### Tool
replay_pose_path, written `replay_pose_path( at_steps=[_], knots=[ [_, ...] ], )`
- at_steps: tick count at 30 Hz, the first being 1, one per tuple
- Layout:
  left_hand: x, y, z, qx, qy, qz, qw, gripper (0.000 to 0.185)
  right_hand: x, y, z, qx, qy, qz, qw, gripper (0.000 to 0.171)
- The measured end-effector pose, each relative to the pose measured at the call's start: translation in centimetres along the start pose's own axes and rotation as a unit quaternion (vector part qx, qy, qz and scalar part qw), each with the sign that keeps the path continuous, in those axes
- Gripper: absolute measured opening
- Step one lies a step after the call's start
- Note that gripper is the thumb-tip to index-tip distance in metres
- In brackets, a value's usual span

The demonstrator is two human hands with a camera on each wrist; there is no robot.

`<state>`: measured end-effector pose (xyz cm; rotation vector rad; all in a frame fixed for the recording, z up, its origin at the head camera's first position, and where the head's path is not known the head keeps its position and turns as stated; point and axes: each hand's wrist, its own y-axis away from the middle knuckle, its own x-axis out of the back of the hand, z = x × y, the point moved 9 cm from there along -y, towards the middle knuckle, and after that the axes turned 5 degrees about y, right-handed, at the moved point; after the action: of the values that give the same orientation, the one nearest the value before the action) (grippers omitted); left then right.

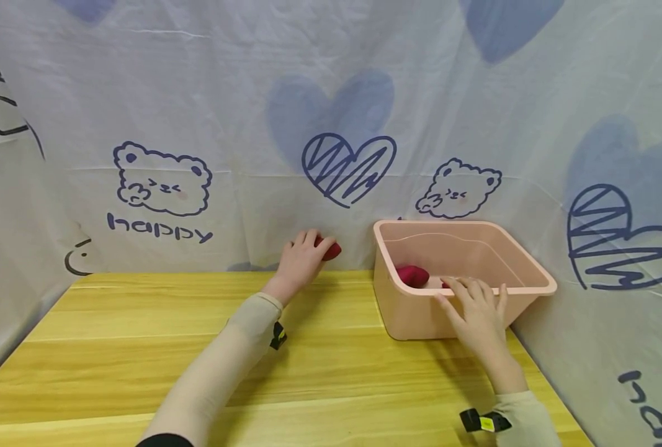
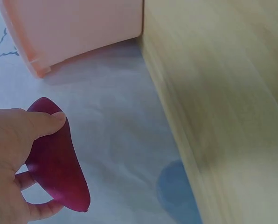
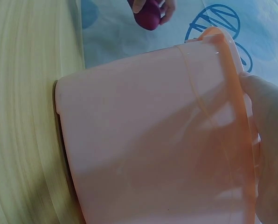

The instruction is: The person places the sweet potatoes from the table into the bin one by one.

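Observation:
My left hand (image 1: pixel 304 257) grips a dark red, smooth sweet potato (image 2: pixel 59 163) with tapered ends, thumb on one side and fingers curled behind it. It is held above the table's back edge, left of a pink plastic bin (image 1: pixel 420 316). At the bin's front rim is my right hand (image 1: pixel 478 313), its thumb outside and its fingers hooked over the edge. Inside the bin lies another dark red piece (image 1: pixel 412 276), and a bit of red shows beside the right fingertips. The right wrist view shows the bin wall (image 3: pixel 148 130) and the thumb at its rim.
A yellow wood-grain table (image 1: pixel 157 360) carries the bin at its back right corner. Behind it hangs a pale cloth (image 1: pixel 252 112) printed with hearts and bears, which continues down both sides. A gap shows between the table's back edge and the cloth in the left wrist view.

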<state>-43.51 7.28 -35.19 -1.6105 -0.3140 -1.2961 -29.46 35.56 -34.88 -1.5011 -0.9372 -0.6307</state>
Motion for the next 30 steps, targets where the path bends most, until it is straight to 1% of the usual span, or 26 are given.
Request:
replay_pose_path(
  at_steps=[6,14,26,30],
  knots=[
    [0.6,-0.7,0.7,0.001,0.002,0.001,1.0000,0.039,0.0,0.0,0.0,0.000,0.001,0.001,1.000,0.045],
    [1.4,-1.6,1.9,-0.001,0.012,0.000,0.9999,0.043,-0.1,0.0,0.2,0.000,0.002,0.000,1.000,0.045],
    [2.8,-3.0,3.7,-0.017,0.009,0.030,0.9994,0.045,-0.2,0.0,0.2,-0.005,0.003,-0.009,1.000,0.046],
    [3.0,-3.5,4.4,-0.021,0.011,0.037,0.9990,0.046,-0.1,0.0,0.1,-0.007,0.003,-0.009,1.000,0.045]
  ],
)
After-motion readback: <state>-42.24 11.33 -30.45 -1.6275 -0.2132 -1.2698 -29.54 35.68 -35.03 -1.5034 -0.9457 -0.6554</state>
